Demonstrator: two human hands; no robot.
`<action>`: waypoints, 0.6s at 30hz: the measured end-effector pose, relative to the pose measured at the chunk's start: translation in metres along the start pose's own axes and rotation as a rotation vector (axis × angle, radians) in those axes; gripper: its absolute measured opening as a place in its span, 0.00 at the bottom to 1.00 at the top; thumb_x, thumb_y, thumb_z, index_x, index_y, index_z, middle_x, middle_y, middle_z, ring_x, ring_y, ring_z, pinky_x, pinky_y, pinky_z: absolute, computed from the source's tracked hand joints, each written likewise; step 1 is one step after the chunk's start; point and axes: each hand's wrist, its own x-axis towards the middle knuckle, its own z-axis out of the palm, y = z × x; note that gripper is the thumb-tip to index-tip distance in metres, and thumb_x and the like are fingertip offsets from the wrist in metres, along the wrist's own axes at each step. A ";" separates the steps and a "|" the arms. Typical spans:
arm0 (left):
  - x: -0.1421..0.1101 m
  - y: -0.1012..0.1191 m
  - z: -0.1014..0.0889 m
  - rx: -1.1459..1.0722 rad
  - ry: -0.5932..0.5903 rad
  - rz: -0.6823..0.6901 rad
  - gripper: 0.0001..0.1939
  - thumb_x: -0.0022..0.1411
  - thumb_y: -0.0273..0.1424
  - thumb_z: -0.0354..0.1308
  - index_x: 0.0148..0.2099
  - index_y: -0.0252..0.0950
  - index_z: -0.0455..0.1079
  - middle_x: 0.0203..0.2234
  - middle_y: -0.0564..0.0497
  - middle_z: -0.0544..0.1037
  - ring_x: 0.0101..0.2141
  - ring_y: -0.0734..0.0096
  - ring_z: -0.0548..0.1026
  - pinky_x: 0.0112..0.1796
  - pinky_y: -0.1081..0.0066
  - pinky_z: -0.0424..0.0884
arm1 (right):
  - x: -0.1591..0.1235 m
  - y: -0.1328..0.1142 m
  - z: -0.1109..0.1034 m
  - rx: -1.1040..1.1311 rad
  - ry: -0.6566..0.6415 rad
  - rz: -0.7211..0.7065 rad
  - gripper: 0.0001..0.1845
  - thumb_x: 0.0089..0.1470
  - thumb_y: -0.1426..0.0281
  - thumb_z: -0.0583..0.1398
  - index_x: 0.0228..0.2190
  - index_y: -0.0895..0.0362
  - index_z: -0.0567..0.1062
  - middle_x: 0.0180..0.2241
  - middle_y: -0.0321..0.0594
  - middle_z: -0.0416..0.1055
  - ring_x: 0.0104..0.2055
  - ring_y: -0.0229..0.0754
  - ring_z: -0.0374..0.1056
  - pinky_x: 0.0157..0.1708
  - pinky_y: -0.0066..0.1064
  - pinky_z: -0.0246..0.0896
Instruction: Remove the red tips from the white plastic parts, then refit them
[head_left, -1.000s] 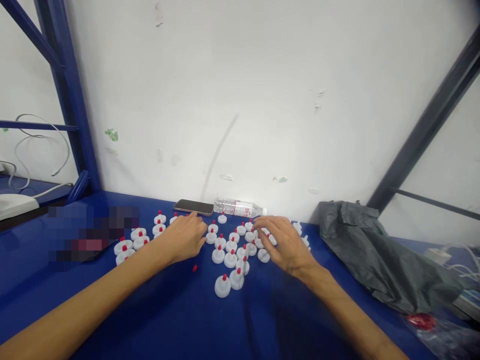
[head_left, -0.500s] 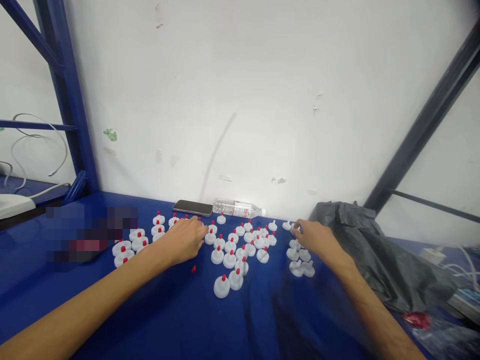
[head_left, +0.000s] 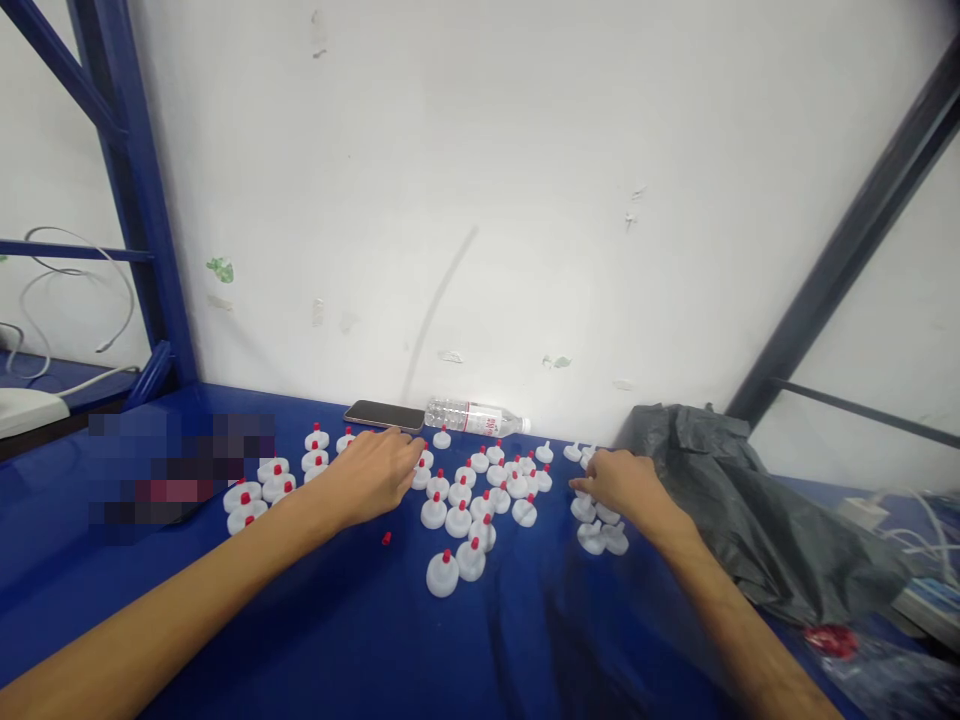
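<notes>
Blue tabletop [head_left: 420, 660], both forearms reaching in from the near edge. Closest of the pieces: red-tipped white caps [head_left: 442, 576], round with narrow spouts, standing upright; the group spreads back from here, with more to the left beyond the left forearm. One loose red tip [head_left: 386, 538] lies on the blue, just nearer than the left hand [head_left: 375, 474]. That hand is palm down, fingers bent and close together, fingertips beside the middle group; cannot tell whether it grips anything. Right: a cluster of untipped white caps [head_left: 591, 538], spouts bare, the right hand [head_left: 621, 482] over its far part, fingers half curled; contact or hold unclear. Dark plastic bag [head_left: 750, 510] slumped to its right. Farther back, phone [head_left: 384, 415] lying flat, clear bottle [head_left: 476, 417] on its side just beside it. Behind, scuffed white wall [head_left: 480, 200].
</notes>
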 end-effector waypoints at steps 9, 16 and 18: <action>0.002 -0.001 0.005 -0.061 0.031 0.000 0.08 0.72 0.27 0.50 0.41 0.34 0.70 0.35 0.44 0.78 0.35 0.55 0.77 0.29 0.66 0.58 | 0.000 -0.004 -0.006 0.083 -0.023 -0.065 0.08 0.57 0.70 0.64 0.39 0.59 0.80 0.36 0.50 0.80 0.47 0.55 0.75 0.51 0.44 0.55; 0.004 0.004 0.003 -0.204 0.098 -0.002 0.06 0.71 0.28 0.50 0.41 0.38 0.68 0.36 0.52 0.77 0.32 0.66 0.75 0.29 0.68 0.58 | -0.013 -0.032 -0.015 0.323 0.156 -0.339 0.18 0.64 0.71 0.57 0.55 0.52 0.71 0.50 0.43 0.74 0.48 0.45 0.73 0.48 0.33 0.65; 0.005 0.007 0.003 -0.301 0.131 0.005 0.05 0.70 0.27 0.53 0.41 0.39 0.69 0.36 0.53 0.78 0.32 0.68 0.75 0.29 0.69 0.59 | -0.020 -0.045 -0.011 0.423 0.207 -0.483 0.19 0.64 0.70 0.57 0.56 0.50 0.70 0.52 0.42 0.72 0.50 0.45 0.73 0.51 0.36 0.67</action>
